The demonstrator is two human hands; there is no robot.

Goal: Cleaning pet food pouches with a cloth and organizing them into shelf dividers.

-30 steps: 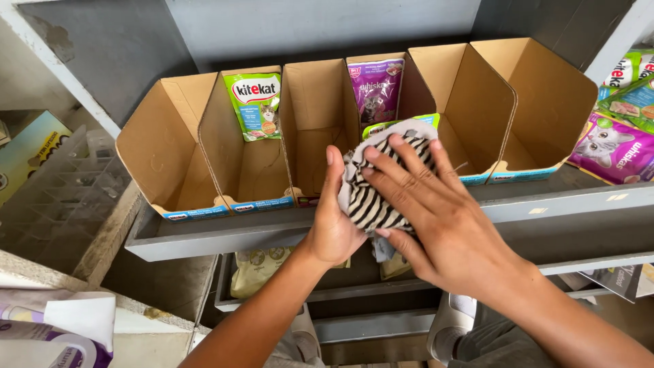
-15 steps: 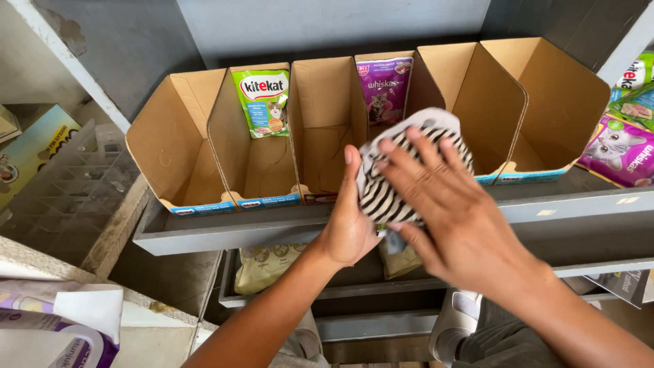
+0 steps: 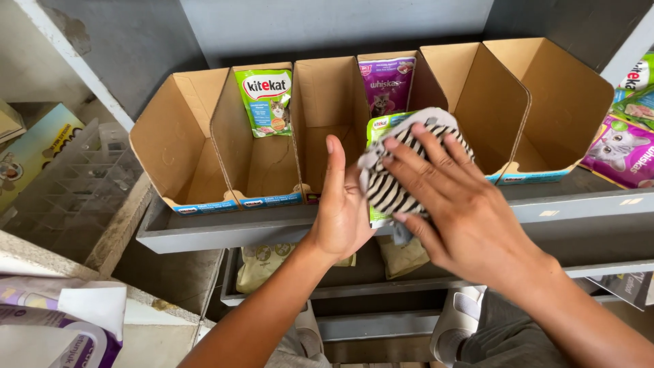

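Note:
My right hand (image 3: 453,197) presses a black-and-white striped cloth (image 3: 392,184) flat against a green pet food pouch (image 3: 379,126). My left hand (image 3: 340,204) holds that pouch from its left side, fingers straight up. Both hands are in front of a row of open cardboard display boxes (image 3: 204,157) on a grey metal shelf (image 3: 225,228). One box holds a green pouch (image 3: 264,101) standing at its back, another a purple pouch (image 3: 386,85). The pouch under the cloth is mostly hidden.
More purple and green pouches (image 3: 623,146) lie at the right on the shelf. Beige bags (image 3: 262,262) sit on the lower shelf. A clear plastic grid tray (image 3: 71,187) and a coloured carton (image 3: 30,153) are at the left; white-and-purple packaging (image 3: 54,320) is bottom left.
Both hands with the cloth and pouch have risen a little toward the boxes. My right hand has slid across the cloth over the pouch's face.

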